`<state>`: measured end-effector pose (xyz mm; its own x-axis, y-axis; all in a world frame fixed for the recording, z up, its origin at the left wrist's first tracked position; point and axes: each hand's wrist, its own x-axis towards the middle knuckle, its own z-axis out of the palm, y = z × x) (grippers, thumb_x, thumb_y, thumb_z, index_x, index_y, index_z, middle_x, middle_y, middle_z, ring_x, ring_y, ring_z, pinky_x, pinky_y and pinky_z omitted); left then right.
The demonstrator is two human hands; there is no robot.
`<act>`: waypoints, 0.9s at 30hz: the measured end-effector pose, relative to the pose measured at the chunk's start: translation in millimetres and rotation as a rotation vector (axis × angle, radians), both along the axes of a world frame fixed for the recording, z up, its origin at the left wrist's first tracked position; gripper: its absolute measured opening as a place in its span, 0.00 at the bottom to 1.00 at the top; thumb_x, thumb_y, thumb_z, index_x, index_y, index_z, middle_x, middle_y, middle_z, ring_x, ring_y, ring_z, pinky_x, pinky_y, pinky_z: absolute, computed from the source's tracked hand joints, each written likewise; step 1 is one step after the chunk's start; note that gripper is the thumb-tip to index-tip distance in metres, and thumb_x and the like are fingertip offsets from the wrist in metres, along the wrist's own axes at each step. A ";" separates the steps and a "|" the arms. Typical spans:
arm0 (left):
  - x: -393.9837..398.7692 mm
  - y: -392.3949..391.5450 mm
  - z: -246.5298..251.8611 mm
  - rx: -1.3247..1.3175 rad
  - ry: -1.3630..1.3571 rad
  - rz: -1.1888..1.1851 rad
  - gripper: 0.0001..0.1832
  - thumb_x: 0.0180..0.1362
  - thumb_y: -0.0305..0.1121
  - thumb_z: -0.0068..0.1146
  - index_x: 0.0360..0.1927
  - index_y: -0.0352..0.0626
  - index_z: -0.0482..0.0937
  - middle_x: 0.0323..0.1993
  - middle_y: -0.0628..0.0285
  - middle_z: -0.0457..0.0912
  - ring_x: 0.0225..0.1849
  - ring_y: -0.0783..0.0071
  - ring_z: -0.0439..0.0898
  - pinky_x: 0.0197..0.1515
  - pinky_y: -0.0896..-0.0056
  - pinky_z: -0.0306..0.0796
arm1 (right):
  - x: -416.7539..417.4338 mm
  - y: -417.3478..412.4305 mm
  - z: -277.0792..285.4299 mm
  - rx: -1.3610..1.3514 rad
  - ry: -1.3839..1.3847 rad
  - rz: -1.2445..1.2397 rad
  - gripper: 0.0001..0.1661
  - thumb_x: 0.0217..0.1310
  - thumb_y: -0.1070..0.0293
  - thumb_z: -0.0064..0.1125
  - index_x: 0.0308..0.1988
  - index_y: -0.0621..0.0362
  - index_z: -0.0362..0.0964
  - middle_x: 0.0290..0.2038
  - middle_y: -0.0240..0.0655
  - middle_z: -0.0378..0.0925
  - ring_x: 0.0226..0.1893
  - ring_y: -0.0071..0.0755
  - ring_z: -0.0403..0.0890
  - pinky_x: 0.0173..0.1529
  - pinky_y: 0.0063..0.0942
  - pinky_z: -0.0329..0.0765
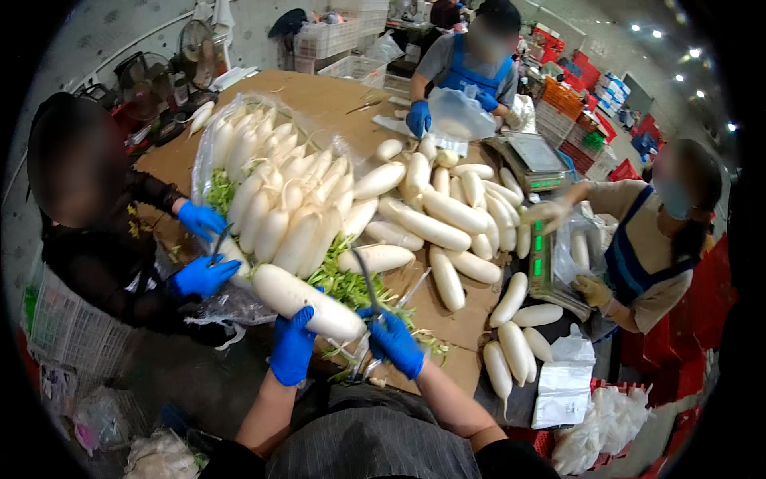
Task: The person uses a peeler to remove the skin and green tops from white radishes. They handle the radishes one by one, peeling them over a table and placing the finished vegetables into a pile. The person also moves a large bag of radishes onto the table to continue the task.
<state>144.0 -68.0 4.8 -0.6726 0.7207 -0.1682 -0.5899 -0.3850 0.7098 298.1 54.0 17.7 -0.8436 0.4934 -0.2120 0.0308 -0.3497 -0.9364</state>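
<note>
My left hand [293, 346], in a blue glove, holds a large white daikon radish [308, 302] from beneath near its middle. In my right hand [395, 342], gloved in blue too, is a knife [366, 278] with its dark blade pointing up, beside the radish's right end. Cut green leaves [341, 278] lie just behind the held radish. A big pile of daikons [293, 185] rests in a clear plastic bag beyond it, with trimmed daikons [443, 221] heaped to the right on the cardboard-covered table [443, 326].
At left, a co-worker's blue-gloved hands [206, 275] hold a blade close to the pile. Another co-worker [467, 72] handles a plastic bag across the table. A third [640, 251] stands at right by a scale [541, 269]. White bags [562, 383] lie at the right edge.
</note>
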 end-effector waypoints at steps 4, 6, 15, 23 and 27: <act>27.7 6.8 4.7 -0.134 0.090 -0.193 0.27 0.52 0.27 0.58 0.56 0.35 0.64 0.49 0.54 0.74 0.51 0.62 0.74 0.55 0.63 0.67 | 33.6 -23.9 -41.1 -0.538 0.194 0.111 0.27 0.60 0.61 0.53 0.56 0.59 0.59 0.20 0.26 0.67 0.14 0.15 0.62 0.19 0.14 0.60; 33.0 13.9 -1.1 -0.187 0.277 -0.292 0.26 0.53 0.29 0.60 0.55 0.35 0.65 0.48 0.55 0.74 0.50 0.64 0.74 0.54 0.65 0.68 | 57.4 -24.2 -44.0 -0.701 0.197 0.019 0.28 0.61 0.57 0.52 0.54 0.62 0.60 0.18 0.26 0.65 0.14 0.15 0.62 0.18 0.14 0.59; 19.3 17.1 4.1 -0.235 0.280 -0.205 0.11 0.59 0.33 0.55 0.43 0.39 0.75 0.36 0.59 0.80 0.41 0.69 0.79 0.48 0.68 0.72 | 116.0 20.2 -24.4 -0.377 0.246 -0.432 0.29 0.58 0.55 0.55 0.50 0.66 0.62 0.15 0.27 0.63 0.10 0.18 0.59 0.14 0.18 0.56; 11.5 -1.2 -11.0 -0.226 0.060 -0.132 0.10 0.59 0.35 0.53 0.41 0.42 0.75 0.35 0.58 0.79 0.40 0.66 0.79 0.47 0.62 0.73 | 83.5 143.9 3.4 0.049 -0.103 -0.917 0.23 0.56 0.57 0.60 0.49 0.57 0.69 0.14 0.25 0.62 0.10 0.19 0.61 0.14 0.20 0.58; 11.0 -0.2 -14.7 -0.245 0.050 -0.119 0.10 0.59 0.35 0.53 0.41 0.42 0.75 0.35 0.59 0.79 0.40 0.66 0.79 0.47 0.62 0.73 | 64.6 228.2 2.6 0.327 -0.112 -1.052 0.25 0.54 0.64 0.63 0.52 0.58 0.69 0.23 0.30 0.73 0.17 0.21 0.69 0.22 0.23 0.69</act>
